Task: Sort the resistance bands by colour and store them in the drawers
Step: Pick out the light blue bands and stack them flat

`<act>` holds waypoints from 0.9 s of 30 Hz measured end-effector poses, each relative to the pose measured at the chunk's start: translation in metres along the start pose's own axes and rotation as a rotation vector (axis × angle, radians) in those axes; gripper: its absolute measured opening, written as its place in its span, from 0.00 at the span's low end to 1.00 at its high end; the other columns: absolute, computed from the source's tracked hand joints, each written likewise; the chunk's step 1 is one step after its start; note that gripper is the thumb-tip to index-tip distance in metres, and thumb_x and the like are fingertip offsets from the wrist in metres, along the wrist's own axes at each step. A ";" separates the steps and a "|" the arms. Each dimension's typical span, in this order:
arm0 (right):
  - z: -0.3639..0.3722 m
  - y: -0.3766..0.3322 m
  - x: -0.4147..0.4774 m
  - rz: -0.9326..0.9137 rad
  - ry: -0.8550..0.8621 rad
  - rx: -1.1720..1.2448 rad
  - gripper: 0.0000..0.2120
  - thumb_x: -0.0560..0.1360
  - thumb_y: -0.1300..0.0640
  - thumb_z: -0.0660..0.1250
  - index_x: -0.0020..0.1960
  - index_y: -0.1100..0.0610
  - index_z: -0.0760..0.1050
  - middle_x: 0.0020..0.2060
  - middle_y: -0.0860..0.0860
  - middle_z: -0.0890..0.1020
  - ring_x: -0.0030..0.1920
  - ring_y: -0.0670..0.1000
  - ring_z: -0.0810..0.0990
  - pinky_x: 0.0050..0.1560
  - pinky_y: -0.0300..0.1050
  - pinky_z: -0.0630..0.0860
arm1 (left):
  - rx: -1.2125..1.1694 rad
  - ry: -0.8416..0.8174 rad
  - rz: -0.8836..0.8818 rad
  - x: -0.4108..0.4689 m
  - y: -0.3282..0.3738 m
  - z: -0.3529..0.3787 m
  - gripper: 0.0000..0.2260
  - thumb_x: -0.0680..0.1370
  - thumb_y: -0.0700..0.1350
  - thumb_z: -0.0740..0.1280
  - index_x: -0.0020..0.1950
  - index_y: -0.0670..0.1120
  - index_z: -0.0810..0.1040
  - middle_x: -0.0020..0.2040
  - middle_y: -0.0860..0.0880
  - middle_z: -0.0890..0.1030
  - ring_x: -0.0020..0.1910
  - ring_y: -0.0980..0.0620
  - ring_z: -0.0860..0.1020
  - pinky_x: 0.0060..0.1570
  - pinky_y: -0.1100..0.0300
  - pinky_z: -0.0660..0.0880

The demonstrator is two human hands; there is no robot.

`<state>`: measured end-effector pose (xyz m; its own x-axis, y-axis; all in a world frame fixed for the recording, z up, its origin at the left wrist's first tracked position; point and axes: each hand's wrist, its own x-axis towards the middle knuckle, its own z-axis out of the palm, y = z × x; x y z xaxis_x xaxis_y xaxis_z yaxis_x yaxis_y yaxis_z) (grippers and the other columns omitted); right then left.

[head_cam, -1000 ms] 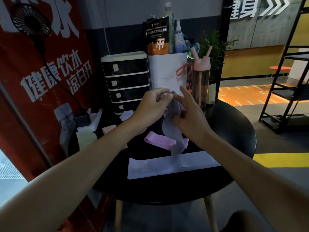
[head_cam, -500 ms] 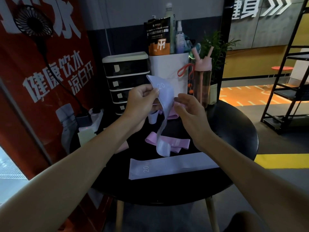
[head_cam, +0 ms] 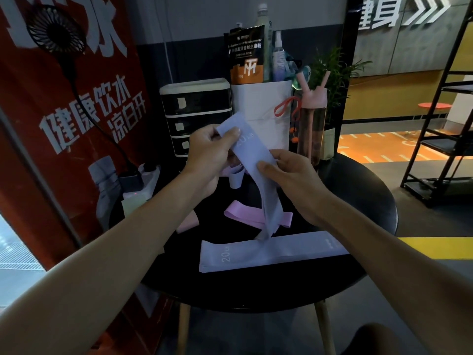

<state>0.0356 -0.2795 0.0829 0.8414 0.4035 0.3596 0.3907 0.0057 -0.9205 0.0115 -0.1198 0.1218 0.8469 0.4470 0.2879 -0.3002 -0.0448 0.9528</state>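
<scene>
I hold a pale lavender resistance band [head_cam: 256,160] above the round black table [head_cam: 358,201]. My left hand [head_cam: 208,147] pinches its upper end, near the "20" print. My right hand [head_cam: 291,175] pinches it lower down, and the rest hangs to the table. A second lavender band [head_cam: 268,252] lies flat near the table's front. A pink band [head_cam: 252,216] lies behind it, and another pink band [head_cam: 188,222] shows partly under my left forearm. The black drawer unit [head_cam: 197,108] with a white top stands at the back, its drawers closed.
A white bag [head_cam: 263,119] full of bottles and a pouch stands right of the drawers, with a pink bottle [head_cam: 313,124] and a plant beside it. A power strip [head_cam: 138,180] lies at the table's left. A small lavender piece [head_cam: 235,179] sits behind my hands.
The lavender band has been lifted and pulled straighter between my hands. My left hand rose with its upper end; my right hand slid down along it.
</scene>
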 end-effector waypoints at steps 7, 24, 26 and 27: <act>-0.020 0.022 -0.011 0.150 -0.150 0.065 0.08 0.78 0.60 0.67 0.55 0.61 0.80 0.46 0.51 0.85 0.45 0.47 0.83 0.46 0.38 0.80 | -0.088 0.140 0.032 0.001 0.004 -0.022 0.03 0.81 0.37 0.66 0.53 0.38 0.77 0.50 0.41 0.82 0.47 0.47 0.83 0.44 0.56 0.82; -0.112 0.053 -0.044 0.086 -0.208 -0.452 0.09 0.74 0.66 0.69 0.45 0.53 0.82 0.40 0.47 0.84 0.42 0.40 0.81 0.41 0.31 0.76 | 0.294 0.184 0.005 -0.079 -0.081 -0.075 0.11 0.79 0.42 0.69 0.39 0.40 0.76 0.42 0.42 0.82 0.44 0.45 0.83 0.47 0.51 0.80; -0.113 0.056 -0.046 0.074 -0.256 -0.548 0.08 0.75 0.65 0.69 0.45 0.52 0.82 0.42 0.46 0.84 0.43 0.39 0.81 0.42 0.29 0.75 | 0.443 0.163 0.131 -0.092 -0.091 -0.074 0.09 0.78 0.38 0.69 0.38 0.38 0.75 0.38 0.49 0.81 0.38 0.57 0.79 0.42 0.65 0.75; -0.113 0.059 -0.046 0.074 -0.262 -0.583 0.09 0.75 0.64 0.69 0.44 0.51 0.82 0.43 0.45 0.84 0.43 0.37 0.80 0.42 0.28 0.74 | 0.504 0.143 0.189 -0.097 -0.095 -0.073 0.10 0.78 0.37 0.69 0.37 0.39 0.74 0.39 0.50 0.79 0.37 0.60 0.77 0.40 0.69 0.72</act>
<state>0.0623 -0.4007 0.0292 0.7836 0.5942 0.1812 0.5359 -0.4991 -0.6810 -0.0745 -0.0935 -0.0039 0.7201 0.5050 0.4758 -0.1641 -0.5423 0.8240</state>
